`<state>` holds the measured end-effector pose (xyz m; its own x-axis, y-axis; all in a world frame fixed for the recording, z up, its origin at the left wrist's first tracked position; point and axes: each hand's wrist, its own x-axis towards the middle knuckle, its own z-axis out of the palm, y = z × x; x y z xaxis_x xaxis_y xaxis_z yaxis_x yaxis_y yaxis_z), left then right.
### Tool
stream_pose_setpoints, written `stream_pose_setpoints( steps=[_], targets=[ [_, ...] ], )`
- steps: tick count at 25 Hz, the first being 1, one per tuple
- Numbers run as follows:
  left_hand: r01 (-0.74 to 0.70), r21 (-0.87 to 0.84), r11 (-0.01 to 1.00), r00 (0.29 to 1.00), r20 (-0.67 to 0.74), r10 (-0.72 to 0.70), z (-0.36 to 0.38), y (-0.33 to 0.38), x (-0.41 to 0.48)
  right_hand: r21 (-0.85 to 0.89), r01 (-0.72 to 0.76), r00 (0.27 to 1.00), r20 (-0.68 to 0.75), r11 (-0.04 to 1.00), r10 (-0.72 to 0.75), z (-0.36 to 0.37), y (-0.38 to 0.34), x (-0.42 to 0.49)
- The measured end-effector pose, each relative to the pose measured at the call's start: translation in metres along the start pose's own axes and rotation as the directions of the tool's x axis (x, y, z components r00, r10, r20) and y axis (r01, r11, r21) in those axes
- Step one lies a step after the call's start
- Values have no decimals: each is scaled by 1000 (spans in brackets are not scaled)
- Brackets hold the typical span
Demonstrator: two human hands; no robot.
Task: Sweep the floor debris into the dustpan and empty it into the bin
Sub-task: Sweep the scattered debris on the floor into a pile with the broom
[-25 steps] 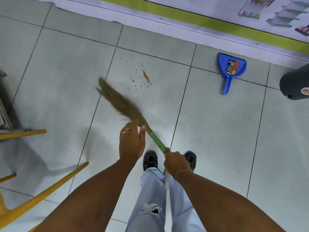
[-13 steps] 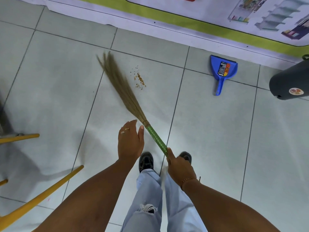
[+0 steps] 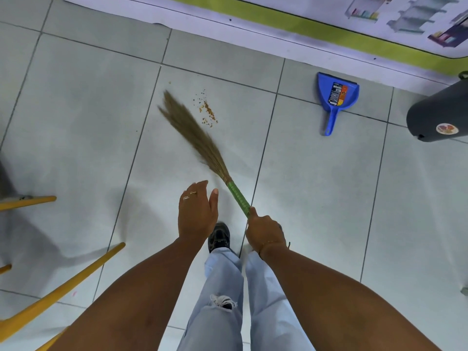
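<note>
A grass broom [image 3: 195,135] with a green wrapped handle slants up and left over the grey tiles. My right hand [image 3: 264,230] grips the handle's end. My left hand [image 3: 197,211] hovers flat beside the handle, fingers apart, touching nothing. The bristle tips lie just left of a small patch of brown crumbs [image 3: 209,112]. A blue dustpan [image 3: 335,97] lies on the floor to the right, near the wall, handle pointing toward me. The dark grey bin [image 3: 440,112] stands at the right edge.
Yellow chair legs [image 3: 63,287] stick in from the lower left. A white wall panel with a green stripe [image 3: 278,24] runs along the top. My shoes and light jeans [image 3: 220,300] are below my hands.
The broom swung from the far left toward the crumbs, bristles sweeping right. My left hand came off the handle and now hovers beside it. The crumbs sit more bunched.
</note>
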<state>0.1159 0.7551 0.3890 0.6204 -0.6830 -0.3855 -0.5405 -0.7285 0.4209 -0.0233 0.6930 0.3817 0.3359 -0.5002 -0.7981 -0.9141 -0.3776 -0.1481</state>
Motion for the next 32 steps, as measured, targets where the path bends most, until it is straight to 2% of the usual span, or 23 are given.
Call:
stream_pose_setpoints(
  steps=[3,7,10,13,16,20,25,27,32],
  targets=[
    [12,-1,1000,1000,-14,-12,-8,6,-1,9,22,998,-57,1000,-21,-9,10,-13],
    [-6,6,1000,1000,-23,6,-30,17,13,-116,51,923,-373,992,-91,-47,13,-5],
    [-7,33,999,998,-57,9,-50,27,39,-48,40,926,-374,998,-55,-119,1,24],
    [-23,62,998,997,-77,28,-61,44,82,-86,14,898,-437,996,-50,-178,-10,73],
    [-38,59,998,995,-93,43,-64,78,139,-78,34,928,-369,996,-60,-228,-20,120],
    [35,22,999,992,-123,-32,-54,126,224,-87,17,961,-275,996,-40,-298,-1,192],
    [188,-47,981,976,-108,-192,-39,174,307,-316,77,975,-173,946,-137,-374,30,278],
    [185,-40,982,976,-108,-188,-37,188,329,-406,133,977,-98,904,-188,-387,42,292],
    [164,-23,986,982,-93,-166,-42,202,342,-509,204,965,-40,836,-260,-393,65,295]
  ],
)
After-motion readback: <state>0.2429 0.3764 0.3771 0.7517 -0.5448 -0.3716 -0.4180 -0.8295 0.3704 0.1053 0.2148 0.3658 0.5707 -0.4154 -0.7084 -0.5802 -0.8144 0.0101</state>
